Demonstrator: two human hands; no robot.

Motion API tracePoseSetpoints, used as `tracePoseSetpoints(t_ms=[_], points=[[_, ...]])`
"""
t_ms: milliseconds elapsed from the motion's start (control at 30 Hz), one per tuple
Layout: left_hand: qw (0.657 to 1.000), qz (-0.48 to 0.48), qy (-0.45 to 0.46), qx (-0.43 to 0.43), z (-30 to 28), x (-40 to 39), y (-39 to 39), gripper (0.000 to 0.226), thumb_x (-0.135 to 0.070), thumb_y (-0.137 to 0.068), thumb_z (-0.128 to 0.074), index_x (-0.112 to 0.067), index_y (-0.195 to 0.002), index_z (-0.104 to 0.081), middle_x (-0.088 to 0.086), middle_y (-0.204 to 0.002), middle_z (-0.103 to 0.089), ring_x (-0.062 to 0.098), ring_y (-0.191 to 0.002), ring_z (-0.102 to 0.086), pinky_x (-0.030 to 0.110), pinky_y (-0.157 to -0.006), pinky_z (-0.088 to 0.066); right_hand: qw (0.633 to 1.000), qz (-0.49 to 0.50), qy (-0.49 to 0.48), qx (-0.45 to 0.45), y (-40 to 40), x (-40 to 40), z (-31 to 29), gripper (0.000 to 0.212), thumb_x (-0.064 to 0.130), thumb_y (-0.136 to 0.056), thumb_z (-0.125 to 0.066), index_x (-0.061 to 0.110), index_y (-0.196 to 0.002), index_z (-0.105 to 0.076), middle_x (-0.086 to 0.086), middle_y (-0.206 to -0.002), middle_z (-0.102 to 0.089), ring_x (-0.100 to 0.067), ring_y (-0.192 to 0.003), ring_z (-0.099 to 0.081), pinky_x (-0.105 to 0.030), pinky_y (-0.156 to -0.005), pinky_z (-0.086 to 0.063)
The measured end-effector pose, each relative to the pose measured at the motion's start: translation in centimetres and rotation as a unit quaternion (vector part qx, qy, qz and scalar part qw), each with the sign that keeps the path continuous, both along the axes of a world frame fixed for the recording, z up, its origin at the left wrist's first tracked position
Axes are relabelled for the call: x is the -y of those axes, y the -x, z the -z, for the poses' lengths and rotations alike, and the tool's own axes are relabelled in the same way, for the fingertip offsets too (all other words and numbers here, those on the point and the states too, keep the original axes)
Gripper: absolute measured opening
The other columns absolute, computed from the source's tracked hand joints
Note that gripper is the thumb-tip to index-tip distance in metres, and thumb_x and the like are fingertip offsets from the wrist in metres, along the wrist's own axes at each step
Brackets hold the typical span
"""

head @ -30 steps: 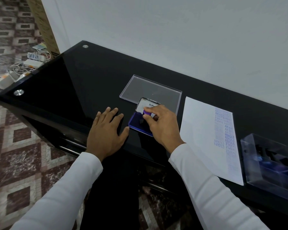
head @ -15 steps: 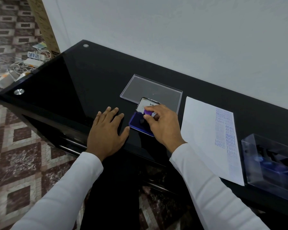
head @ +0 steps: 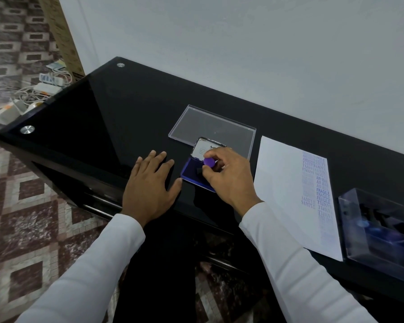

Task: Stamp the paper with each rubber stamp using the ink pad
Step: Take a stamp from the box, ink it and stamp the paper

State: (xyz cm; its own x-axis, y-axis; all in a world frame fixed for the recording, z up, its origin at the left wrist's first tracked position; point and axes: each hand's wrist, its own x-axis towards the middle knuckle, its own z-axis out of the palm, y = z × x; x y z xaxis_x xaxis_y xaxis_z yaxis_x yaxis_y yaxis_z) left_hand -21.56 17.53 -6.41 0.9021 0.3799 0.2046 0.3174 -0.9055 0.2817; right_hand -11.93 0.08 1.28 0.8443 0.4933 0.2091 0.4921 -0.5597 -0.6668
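rubber stamp (head: 209, 162) on the ink pad (head: 191, 170), pinched in the right hand (head: 229, 176).
the purple-topped stamp sits on the open blue pad on the black counter (head: 126, 117); right fingers curl round it. left hand (head: 149, 185) lies flat beside the pad, fingers straight. stamped paper (head: 282, 194) lies to the right, near a clear box (head: 380, 227).

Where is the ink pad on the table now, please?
The ink pad lies open at the middle of the black table, between the left hand and the right hand, just in front of the clear lid.
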Motion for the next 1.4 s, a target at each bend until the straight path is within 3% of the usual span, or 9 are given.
tracePoseSetpoints(t_ms=[333,567,833,1100,1400], points=[[1.000,0.000,0.005,-0.009,-0.33,0.03,0.00,0.062,-0.060,-0.097,-0.044,-0.026,-0.148,-0.048,0.002,-0.162,-0.036,0.022,-0.154,-0.021,0.046,-0.126,-0.012,1.000,0.010,0.028,0.001,-0.05,-0.37,-0.25,0.036,0.026,-0.092,-0.069,0.017,-0.127,-0.067,-0.001,-0.124,-0.065,-0.010,-0.103,-0.061,-0.026,-0.097,-0.050],[1.000,0.000,0.007,-0.007,-0.26,0.04,-0.01,0.062,-0.061,-0.097,-0.044,-0.026,-0.148,-0.048,0.002,-0.162,-0.036,0.022,-0.154,-0.021,0.046,-0.126,-0.012,0.999,0.004,0.035,0.023,-0.09,-0.23,-0.20,0.036,0.026,-0.093,-0.068,0.017,-0.128,-0.066,-0.001,-0.125,-0.066,-0.011,-0.110,-0.061,-0.024,-0.099,-0.047],[1.000,0.004,0.010,-0.005,-0.19,-0.02,-0.01,0.064,-0.061,-0.096,-0.042,-0.024,-0.147,-0.049,0.003,-0.161,-0.037,0.022,-0.153,-0.022,0.047,-0.126,-0.012,1.000,-0.002,0.016,0.016,-0.05,0.03,-0.31,0.033,0.023,-0.088,-0.073,0.016,-0.119,-0.071,-0.001,-0.117,-0.068,-0.011,-0.101,-0.062,-0.029,-0.094,-0.054],[1.000,0.003,0.010,-0.006,-0.29,-0.01,0.05,0.071,-0.065,-0.092,-0.032,-0.025,-0.147,-0.049,0.002,-0.161,-0.037,0.021,-0.153,-0.022,0.045,-0.126,-0.010,0.999,-0.001,0.029,0.020,-0.20,-0.20,-0.17,0.036,0.027,-0.092,-0.069,0.019,-0.127,-0.067,0.001,-0.122,-0.066,-0.009,-0.103,-0.062,-0.027,-0.096,-0.053],[1.000,0.003,0.027,-0.007,-0.67,0.01,-0.21,0.061,-0.057,-0.096,-0.051,-0.024,-0.147,-0.050,0.002,-0.161,-0.037,0.022,-0.153,-0.022,0.045,-0.125,-0.011,0.999,-0.003,0.032,0.017,-0.13,-0.05,-0.24,0.037,0.027,-0.092,-0.069,0.019,-0.128,-0.066,0.001,-0.125,-0.065,-0.011,-0.104,-0.063,-0.031,-0.097,-0.053]])
